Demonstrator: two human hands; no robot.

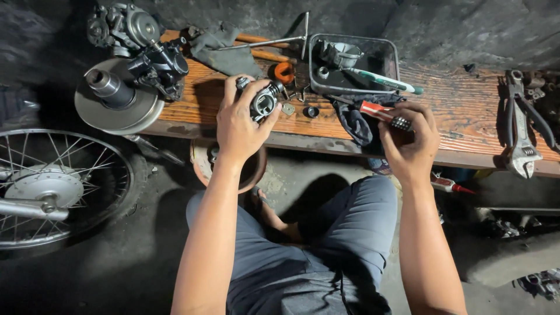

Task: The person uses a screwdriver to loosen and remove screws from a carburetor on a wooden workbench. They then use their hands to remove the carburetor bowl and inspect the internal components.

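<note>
Lighting: we note one strong source from above and ahead, falling on the wooden bench [466, 99] beyond our hands; floor and walls around them sink into near-black. Shadows: hard, dark patches lie under our left hand [240, 125] and right hand [410, 142]. Glare: we see bright sheen on the metal disc [119, 108] left of the left hand. Sharpness: centre crisp; we find the corners soft, slightly bowed.

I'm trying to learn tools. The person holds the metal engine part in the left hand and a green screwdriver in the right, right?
Not quite. The head view shows the right hand holding a red screwdriver. The engine part is in the left hand, as you said.
</note>
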